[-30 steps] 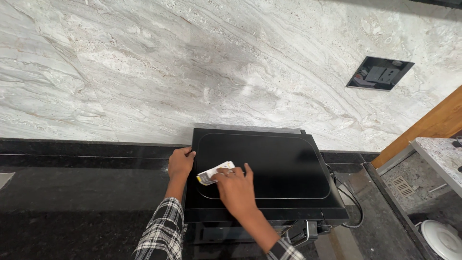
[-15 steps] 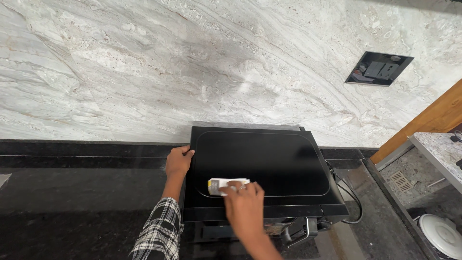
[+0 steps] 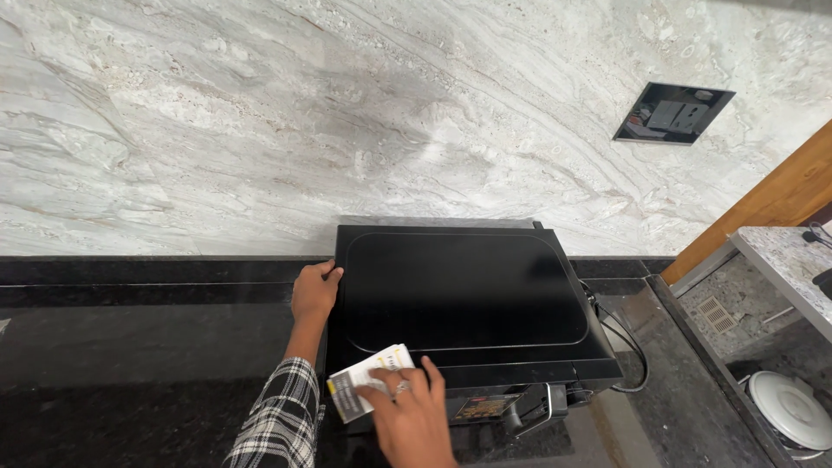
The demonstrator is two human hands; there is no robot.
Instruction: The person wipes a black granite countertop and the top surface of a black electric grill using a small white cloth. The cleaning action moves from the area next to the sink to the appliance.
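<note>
Black and boxy, the oven (image 3: 464, 299) sits on the dark counter (image 3: 130, 355), pushed back close to the grey and white stone wall (image 3: 347, 113). Its flat top is smooth and shiny. The left hand (image 3: 315, 291) rests on the oven's left edge, with the fingers curled over the top corner, so it is gripping the side of the oven. That arm wears a black and white checked sleeve (image 3: 279, 425). The right hand (image 3: 414, 418) is down at the front left corner of the oven. Its fingers are spread flat and press on a small white and yellow pad (image 3: 366, 392), which looks like a cleaning sponge with a dark strip on one side. The pad lies partly on the oven's front edge and partly sticks out past it. A black cord (image 3: 626, 342) loops out from the right side of the oven onto the counter. High on the wall to the right is a dark square socket plate (image 3: 673, 113). Far down in the right corner sits a round white lid (image 3: 790, 407), well apart from the hands.
</note>
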